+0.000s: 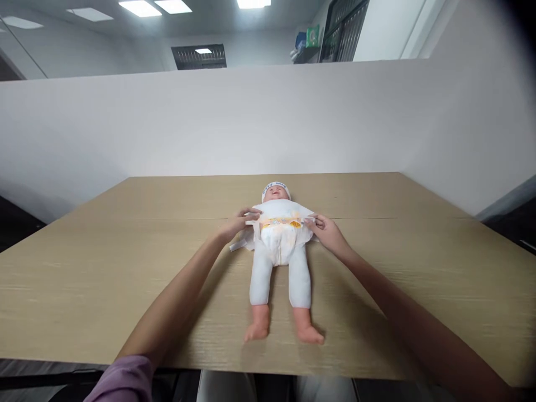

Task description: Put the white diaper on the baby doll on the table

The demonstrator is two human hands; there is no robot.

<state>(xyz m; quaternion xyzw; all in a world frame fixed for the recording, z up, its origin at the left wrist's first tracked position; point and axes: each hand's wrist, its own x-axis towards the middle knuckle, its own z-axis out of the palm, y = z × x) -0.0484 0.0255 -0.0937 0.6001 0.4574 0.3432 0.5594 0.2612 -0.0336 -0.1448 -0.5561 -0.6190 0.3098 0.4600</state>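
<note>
A baby doll (262, 273) lies on its back on the table, its head at the far end and its feet towards me. It wears a white headband (275, 185) with dark lettering. Around its hips is a white diaper (280, 240) with an orange patterned waistband. At the doll's side on the left, my left hand (240, 222) has its fingers closed at the diaper's edge. A white side tab (238, 245) sticks out below that hand. On the opposite side, my right hand (329, 230) pinches the diaper's other edge near the waistband. My fingertips are partly hidden.
The wooden table (167, 312) spreads out around the doll, with a seam running across it. A white partition (259, 123) stands along its far edge. Dark objects (17, 223) stand beyond the left edge. My legs (226, 386) are under the near edge.
</note>
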